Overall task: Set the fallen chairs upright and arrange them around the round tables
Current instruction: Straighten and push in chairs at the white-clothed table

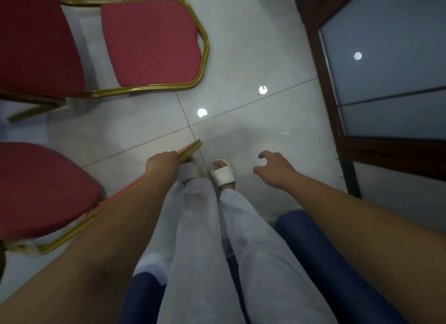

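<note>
Two red-cushioned chairs with gold metal frames are in view. One chair [149, 41] lies on its back on the white tiles at the upper left, its backrest flat on the floor. The nearer chair [41, 191] is at the lower left, seat facing me, and its backrest rim runs under my left forearm. My left hand [163, 163] is shut on the top edge of that backrest. My right hand [272, 169] hovers over the floor to the right, fingers apart and holding nothing. No round table is visible.
A dark wood-framed door or partition with frosted glass [386, 82] stands along the right side. My feet in white slippers [222, 173] are on the glossy tile floor [253, 58] between my hands. Open floor lies ahead in the middle.
</note>
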{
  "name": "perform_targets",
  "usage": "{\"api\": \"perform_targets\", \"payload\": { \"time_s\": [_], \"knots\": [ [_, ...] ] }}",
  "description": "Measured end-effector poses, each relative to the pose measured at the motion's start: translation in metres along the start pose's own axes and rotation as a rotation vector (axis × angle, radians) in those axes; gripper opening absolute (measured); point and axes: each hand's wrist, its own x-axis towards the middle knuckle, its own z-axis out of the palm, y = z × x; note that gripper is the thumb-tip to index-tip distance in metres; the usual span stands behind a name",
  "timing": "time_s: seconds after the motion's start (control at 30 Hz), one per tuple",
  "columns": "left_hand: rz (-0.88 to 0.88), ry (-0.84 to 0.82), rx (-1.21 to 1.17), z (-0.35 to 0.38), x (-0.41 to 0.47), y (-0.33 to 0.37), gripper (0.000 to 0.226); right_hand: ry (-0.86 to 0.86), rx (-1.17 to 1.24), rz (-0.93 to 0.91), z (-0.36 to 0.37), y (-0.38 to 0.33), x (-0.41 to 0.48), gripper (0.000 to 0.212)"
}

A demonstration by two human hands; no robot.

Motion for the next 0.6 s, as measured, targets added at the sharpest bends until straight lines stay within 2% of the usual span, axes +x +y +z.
{"api": "perform_targets", "payload": {
  "time_s": [0.1, 0.23, 0.33, 0.43, 0.5, 0.53, 0.6],
  "knots": [
    [0.008, -0.005, -0.063, -0.022, -0.068, -0.018, 0.026, 0.009, -0.019, -0.080, -0.008, -0.030, -0.051, 0.065],
    [-0.039, 0.063, -0.161, -0.064, -0.163, -0.049, 0.030, -0.038, -0.070, -0.299, -0.018, -0.076, -0.116, 0.079],
    [-0.055, 0.182, -0.257, -0.089, -0.234, -0.073, 0.037, -0.046, -0.141, -0.463, -0.026, -0.122, -0.155, 0.094],
    [-0.067, 0.340, -0.341, -0.103, -0.302, -0.101, 0.042, -0.043, -0.301, -0.628, -0.038, -0.174, -0.184, 0.101],
    [-0.048, 0.417, -0.398, -0.101, -0.350, -0.123, 0.052, -0.042, -0.438, -0.732, -0.042, -0.206, -0.205, 0.094],
    [-0.048, 0.446, -0.432, -0.096, -0.375, -0.136, 0.057, -0.046, -0.473, -0.800, -0.042, -0.222, -0.216, 0.082],
    [-0.049, 0.496, -0.518, -0.076, -0.424, -0.164, 0.065, -0.048, -0.469, -0.950, -0.036, -0.250, -0.242, 0.043]
  ]
}}
